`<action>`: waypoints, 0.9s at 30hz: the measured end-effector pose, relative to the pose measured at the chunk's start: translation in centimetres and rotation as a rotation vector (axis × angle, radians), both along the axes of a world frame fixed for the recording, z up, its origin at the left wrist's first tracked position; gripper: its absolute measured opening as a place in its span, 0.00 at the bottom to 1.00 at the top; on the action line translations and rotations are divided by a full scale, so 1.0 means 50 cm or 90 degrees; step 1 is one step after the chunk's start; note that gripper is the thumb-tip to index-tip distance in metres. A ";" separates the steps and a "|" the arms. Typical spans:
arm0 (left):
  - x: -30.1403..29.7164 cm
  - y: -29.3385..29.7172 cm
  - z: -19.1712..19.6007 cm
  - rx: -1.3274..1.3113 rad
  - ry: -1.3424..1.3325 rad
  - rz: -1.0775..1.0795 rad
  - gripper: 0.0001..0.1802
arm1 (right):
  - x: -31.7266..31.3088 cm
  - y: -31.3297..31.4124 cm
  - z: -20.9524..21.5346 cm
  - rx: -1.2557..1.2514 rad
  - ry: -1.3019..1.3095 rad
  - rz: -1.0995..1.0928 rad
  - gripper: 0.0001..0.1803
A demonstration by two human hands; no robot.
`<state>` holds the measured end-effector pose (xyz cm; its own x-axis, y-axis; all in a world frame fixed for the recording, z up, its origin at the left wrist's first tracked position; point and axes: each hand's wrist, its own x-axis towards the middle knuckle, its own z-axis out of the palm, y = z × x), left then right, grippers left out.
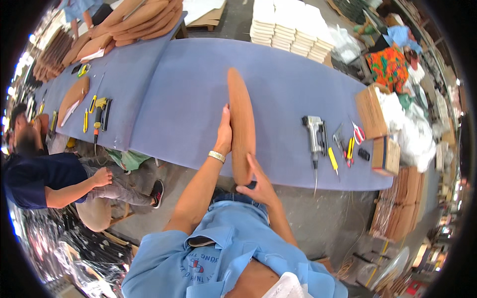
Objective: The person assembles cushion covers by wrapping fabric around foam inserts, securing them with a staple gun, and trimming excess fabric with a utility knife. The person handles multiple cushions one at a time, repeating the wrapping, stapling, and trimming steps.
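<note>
A long brown curved padded panel (241,124) stands on edge, mostly over the blue table, with its near end close to my waist. My left hand (225,131) lies along its left side, fingers stretched toward the far end and a watch on the wrist. Around the near right end, my right hand (259,185) grips the panel, with the thumb and fingers spread at its edge. To the right of the panel, a staple gun (314,134) with a hose rests on the table beside a yellow cutter knife (333,160).
Red-handled scissors (358,134), pliers (339,139) and cardboard boxes (371,111) occupy the table's right end. Stacked brown panels (144,22) and another staple gun (101,111) lie on the left table. A seated co-worker (54,181) is at left. White stacks (288,27) stand behind.
</note>
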<state>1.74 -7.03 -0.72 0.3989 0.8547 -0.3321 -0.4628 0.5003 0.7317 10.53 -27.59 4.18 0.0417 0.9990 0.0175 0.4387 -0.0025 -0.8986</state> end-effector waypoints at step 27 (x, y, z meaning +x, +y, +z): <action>-0.044 -0.047 0.109 0.273 0.625 -0.183 0.55 | 0.129 0.618 -0.262 -0.043 0.497 -0.149 0.39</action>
